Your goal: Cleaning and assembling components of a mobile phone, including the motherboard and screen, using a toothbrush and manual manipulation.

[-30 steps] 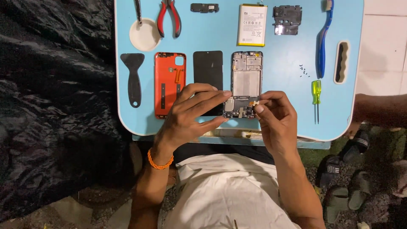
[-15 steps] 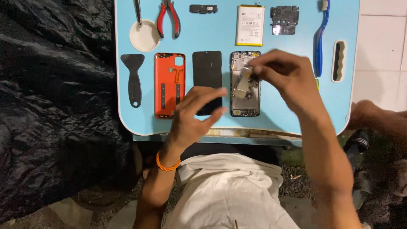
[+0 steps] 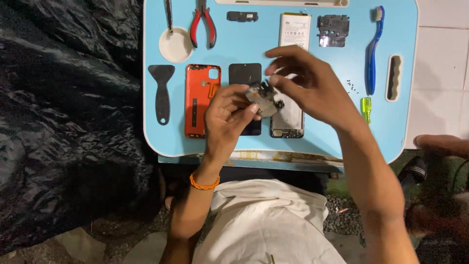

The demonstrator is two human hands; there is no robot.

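Observation:
My left hand (image 3: 227,115) pinches a small grey circuit board with black parts (image 3: 264,100) above the blue tray table (image 3: 400,129). My right hand (image 3: 312,83) hovers just over the board, fingers spread and blurred; I cannot tell whether they touch it. Under both hands lies the opened phone frame (image 3: 289,120). To its left lie a black screen panel (image 3: 244,73) and an orange back cover (image 3: 202,100).
On the tray: a black scraper (image 3: 161,93), a white dish (image 3: 176,45), red pliers (image 3: 202,27), a white battery (image 3: 294,29), a black bracket (image 3: 333,30), a blue toothbrush (image 3: 373,49), loose screws (image 3: 351,85) and a green screwdriver (image 3: 366,108). Black sheeting (image 3: 68,122) lies left. Another person's limb (image 3: 439,144) shows right.
My right hand lifted the board out of the phone frame and brought it up. My left hand rose from the frame's lower end and now pinches the board.

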